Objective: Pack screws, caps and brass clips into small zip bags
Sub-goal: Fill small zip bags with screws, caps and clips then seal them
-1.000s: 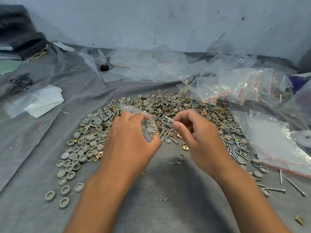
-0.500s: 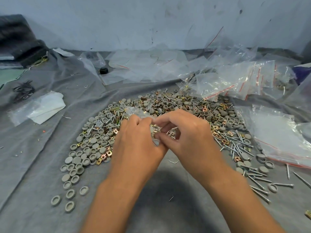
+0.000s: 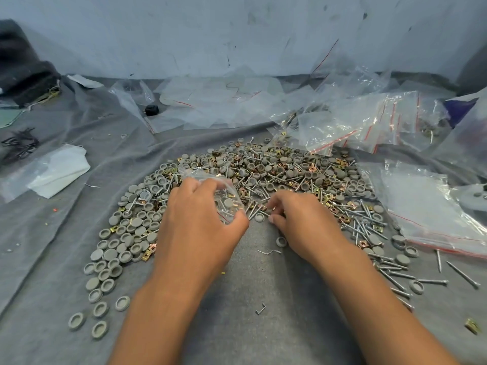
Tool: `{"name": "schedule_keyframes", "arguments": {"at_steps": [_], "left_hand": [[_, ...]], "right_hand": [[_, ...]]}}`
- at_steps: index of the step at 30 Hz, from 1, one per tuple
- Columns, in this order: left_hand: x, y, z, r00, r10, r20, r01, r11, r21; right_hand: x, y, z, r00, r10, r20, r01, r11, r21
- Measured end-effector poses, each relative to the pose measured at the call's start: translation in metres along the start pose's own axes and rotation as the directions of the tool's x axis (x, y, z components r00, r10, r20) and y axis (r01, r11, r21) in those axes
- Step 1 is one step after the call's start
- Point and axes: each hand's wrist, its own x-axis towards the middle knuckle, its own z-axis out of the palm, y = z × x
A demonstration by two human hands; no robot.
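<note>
Head view, left hand gripping clear zip bag, right hand pinching screws

Head-worn view, facing forward and down, close over cloth

**Bare hands & forearms, nothing worn**

Two forearms are seen, left hand & right hand. No sleeves, gloves, rings or watch are shown. Fingers are bare; nails are kept short.
</note>
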Motion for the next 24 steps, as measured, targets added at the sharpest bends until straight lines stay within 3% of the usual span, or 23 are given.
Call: {"name": "schedule_keyframes", "arguments": {"at_steps": [3,15,20,24], "left_hand": [[-0.001,-0.001,-0.001,1.0,-0.001,-0.003,0.001,1.0,-0.015],[-0.001,-0.004,-0.003,1.0,0.006,-0.017,-0.007,1.0,-0.026],[-0.001,-0.004,-0.003,1.0,0.014,-0.025,-0.014,1.0,-0.026],[-0.001,-0.005,-0.004,1.0,0.005,-0.024,-0.006,1.0,-0.03]], "right_hand": [[0.003,0.002,0.004,0.997,-0.059,-0.05,0.056,0.997,-0.061],[0.012,-0.005,0.014,0.959,-0.279,0.039,0.28,0.96,-0.016],[0.012,-0.005,0.01,0.961,-0.267,0.067,0.266,0.964,0.024],[0.01,-0.001,0.009,0.96,-0.277,0.045,0.279,0.958,-0.06]]}}
